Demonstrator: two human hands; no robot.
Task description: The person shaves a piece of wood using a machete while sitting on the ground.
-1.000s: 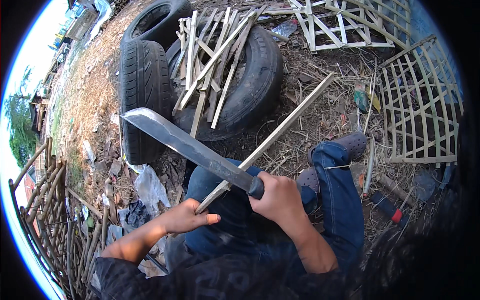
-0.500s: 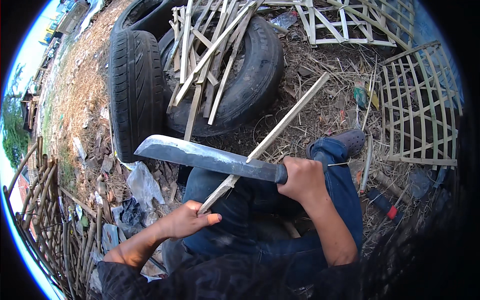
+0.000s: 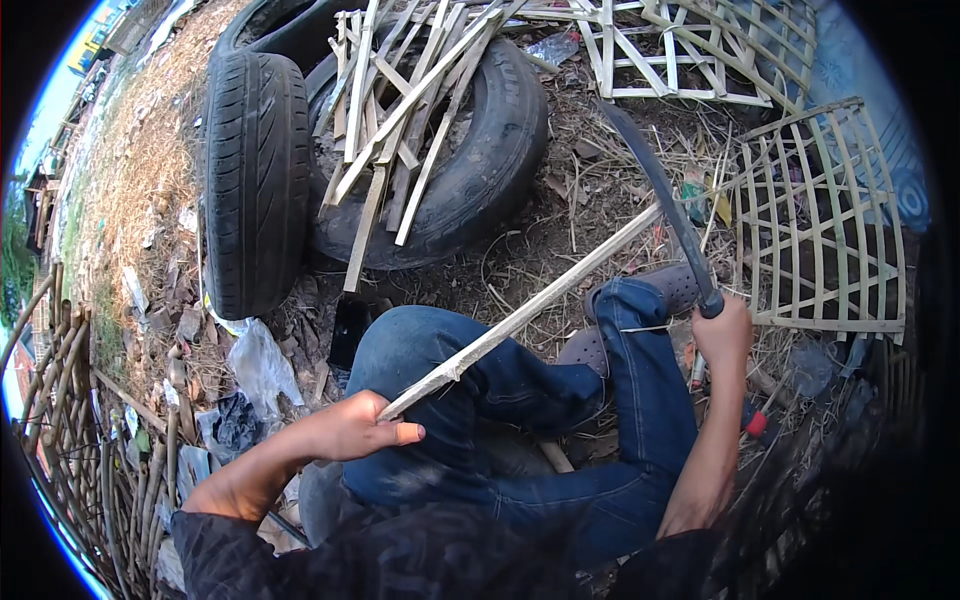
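Note:
My left hand (image 3: 350,428) grips the near end of a long pale bamboo strip (image 3: 540,305) that slants up to the right across my blue-jeaned knees (image 3: 560,400). My right hand (image 3: 722,335) holds the dark handle of a long curved machete (image 3: 660,200), the blade raised up and away to the upper left, its lower part crossing the strip's far end. I am seated on the ground with my legs folded.
Two black tyres (image 3: 255,180) lie ahead at left, one filled with several split bamboo strips (image 3: 400,120). Woven bamboo lattice panels (image 3: 830,230) lie to the right and far ahead. A bamboo fence (image 3: 70,420) curves along the left. A red-handled tool (image 3: 757,420) lies by my right leg.
My right hand has swung the machete from lying across the strip near my left hand out to the right, blade now pointing away. The left hand still holds the strip.

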